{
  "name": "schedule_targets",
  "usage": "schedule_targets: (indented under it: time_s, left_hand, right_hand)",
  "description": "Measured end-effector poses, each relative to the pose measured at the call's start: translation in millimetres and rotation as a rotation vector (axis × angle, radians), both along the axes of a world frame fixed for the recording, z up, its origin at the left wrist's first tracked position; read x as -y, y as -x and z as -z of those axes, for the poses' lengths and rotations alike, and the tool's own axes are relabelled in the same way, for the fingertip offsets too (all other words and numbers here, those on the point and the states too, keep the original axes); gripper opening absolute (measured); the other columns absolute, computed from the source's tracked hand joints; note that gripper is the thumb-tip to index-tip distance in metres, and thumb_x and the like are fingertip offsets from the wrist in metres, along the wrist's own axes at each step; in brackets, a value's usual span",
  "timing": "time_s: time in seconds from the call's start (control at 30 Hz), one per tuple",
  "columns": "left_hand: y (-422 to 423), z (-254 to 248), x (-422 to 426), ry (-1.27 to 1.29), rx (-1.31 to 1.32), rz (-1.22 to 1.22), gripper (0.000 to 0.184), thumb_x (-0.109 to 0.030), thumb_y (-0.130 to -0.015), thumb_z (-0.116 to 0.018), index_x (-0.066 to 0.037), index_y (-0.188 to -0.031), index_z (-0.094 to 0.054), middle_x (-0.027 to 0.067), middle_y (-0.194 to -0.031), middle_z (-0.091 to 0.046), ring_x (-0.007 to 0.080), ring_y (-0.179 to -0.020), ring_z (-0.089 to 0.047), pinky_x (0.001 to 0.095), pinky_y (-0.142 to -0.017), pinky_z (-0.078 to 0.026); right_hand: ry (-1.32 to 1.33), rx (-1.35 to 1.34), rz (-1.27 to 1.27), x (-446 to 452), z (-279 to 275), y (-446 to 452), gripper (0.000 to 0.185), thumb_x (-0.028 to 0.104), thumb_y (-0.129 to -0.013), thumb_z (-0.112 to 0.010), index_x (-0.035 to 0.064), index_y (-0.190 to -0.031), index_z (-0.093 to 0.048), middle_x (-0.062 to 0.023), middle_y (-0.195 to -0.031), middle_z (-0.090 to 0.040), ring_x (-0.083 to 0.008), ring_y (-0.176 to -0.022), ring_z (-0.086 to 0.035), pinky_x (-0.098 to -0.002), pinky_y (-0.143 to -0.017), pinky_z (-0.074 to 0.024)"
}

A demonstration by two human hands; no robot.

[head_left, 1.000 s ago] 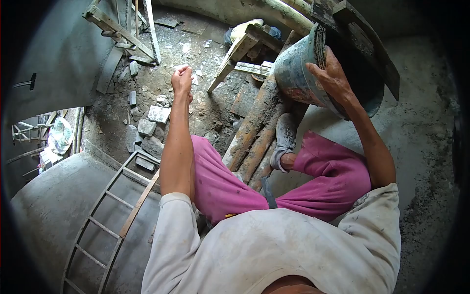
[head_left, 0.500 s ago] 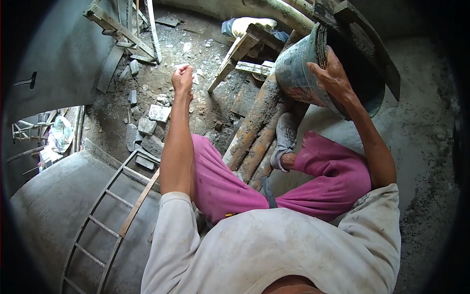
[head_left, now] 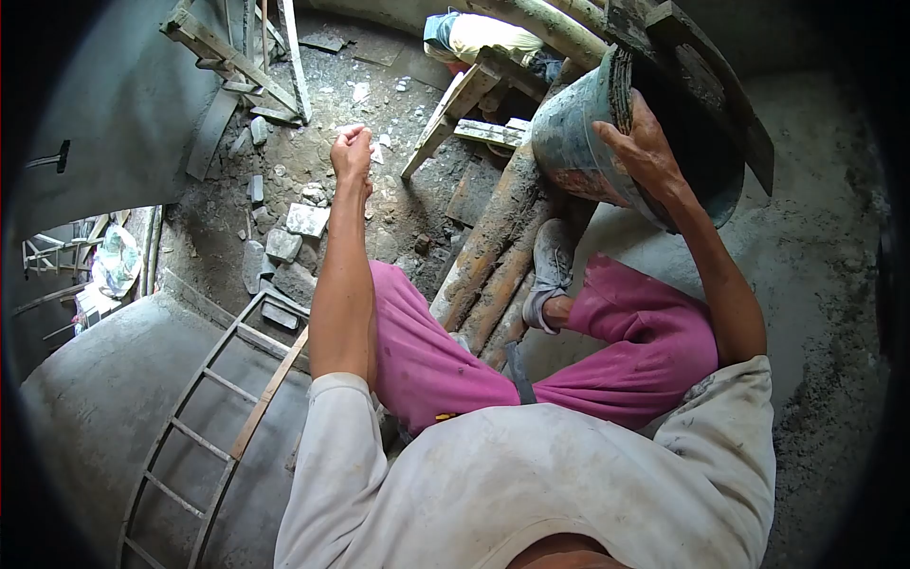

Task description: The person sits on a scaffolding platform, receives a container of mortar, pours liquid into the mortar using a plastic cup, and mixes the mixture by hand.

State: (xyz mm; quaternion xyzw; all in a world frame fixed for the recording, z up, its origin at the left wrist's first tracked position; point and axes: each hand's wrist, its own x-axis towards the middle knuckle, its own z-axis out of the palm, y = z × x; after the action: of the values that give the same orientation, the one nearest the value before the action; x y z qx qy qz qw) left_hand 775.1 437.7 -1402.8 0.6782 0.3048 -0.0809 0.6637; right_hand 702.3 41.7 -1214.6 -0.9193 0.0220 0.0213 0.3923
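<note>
My left hand (head_left: 352, 152) is held out in front of my left knee, above the rubble-strewn floor, with its fingers curled into a fist. Whatever is inside the fist, if anything, is hidden. On the right, my right hand (head_left: 649, 152) grips the rim of a dirty dark bucket (head_left: 573, 142), thumb on the near side and fingers over the edge. The bucket is tilted on its side, its mouth facing right, and its inside is in shadow. Ridged, caked material (head_left: 622, 90) lines the rim beside my fingers.
Mud-covered poles (head_left: 488, 256) run past my shoe (head_left: 553, 261). A wooden trestle (head_left: 455, 109) stands ahead, with a bent-over person (head_left: 488, 38) behind it. Broken blocks (head_left: 307, 220) litter the ground. A ladder (head_left: 204, 427) leans lower left; dark boards (head_left: 716, 76) overhang the bucket.
The person behind the trestle has shifted slightly left and more of their body shows. Both my hands and the bucket have hardly moved.
</note>
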Motion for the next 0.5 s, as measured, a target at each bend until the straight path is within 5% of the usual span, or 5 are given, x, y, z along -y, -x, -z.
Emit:
schedule_targets:
  time_s: [0.27, 0.33, 0.5]
  left_hand:
    - [-1.2, 4.2, -2.8, -0.006, 0.003, 0.008, 0.030, -0.021, -0.087, -0.070, -0.004, -0.112, -0.063, 0.0034, -0.093, -0.064, 0.0130, -0.076, -0.058, 0.0267, -0.068, -0.049]
    - [-2.6, 11.3, -6.7, 0.013, -0.045, 0.059, 0.027, -0.027, -0.089, -0.068, -0.020, -0.115, -0.061, -0.0050, -0.099, -0.062, 0.0087, -0.078, -0.058, 0.0365, -0.075, -0.042]
    - [-4.7, 22.9, -10.1, 0.008, -0.023, 0.075, 0.028, -0.027, -0.090, -0.067, -0.018, -0.116, -0.061, -0.0044, -0.101, -0.061, 0.0083, -0.077, -0.058, 0.0326, -0.070, -0.042]
  right_hand:
    - [0.007, -0.012, 0.004, 1.0, 0.8, -0.2, 0.046, 0.024, -0.087, -0.068, 0.0001, -0.121, -0.049, -0.0199, -0.099, -0.068, -0.0291, -0.088, -0.069, -0.0415, -0.081, -0.0539]
    - [0.003, 0.004, 0.004, 0.6, 1.6, 0.1, 0.045, 0.023, -0.087, -0.068, 0.0002, -0.120, -0.049, -0.0200, -0.098, -0.068, -0.0302, -0.087, -0.069, -0.0422, -0.081, -0.0535]
    - [-0.005, 0.028, 0.021, -2.8, -2.4, 1.0, 0.042, 0.022, -0.086, -0.067, 0.0007, -0.118, -0.049, -0.0212, -0.098, -0.067, -0.0344, -0.088, -0.069, -0.0443, -0.084, -0.0519]
